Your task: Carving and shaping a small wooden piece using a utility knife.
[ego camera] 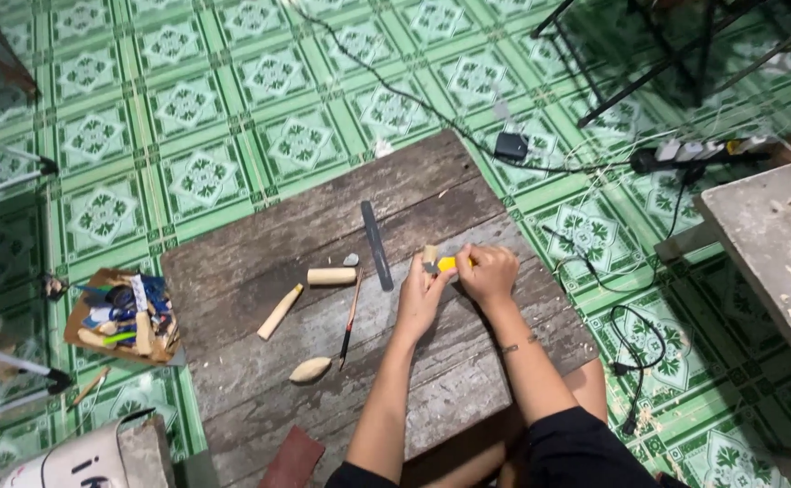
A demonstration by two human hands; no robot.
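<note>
Weathered plank board (pixel 260 262): hands (pixel 454 280) pinching yellow-handled knife (pixel 448 264), long axis crosswise, blade leftward.

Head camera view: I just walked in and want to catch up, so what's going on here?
A person sits at a weathered wooden board laid on a green patterned tile floor. Their right hand grips a yellow-handled tool against a small wood piece steadied by the left hand. On the board lie a short wooden cylinder, a tapered wooden stick, an oval wooden piece, a thin brush-like tool and a long dark file. A box of supplies sits on the floor at left.
</note>
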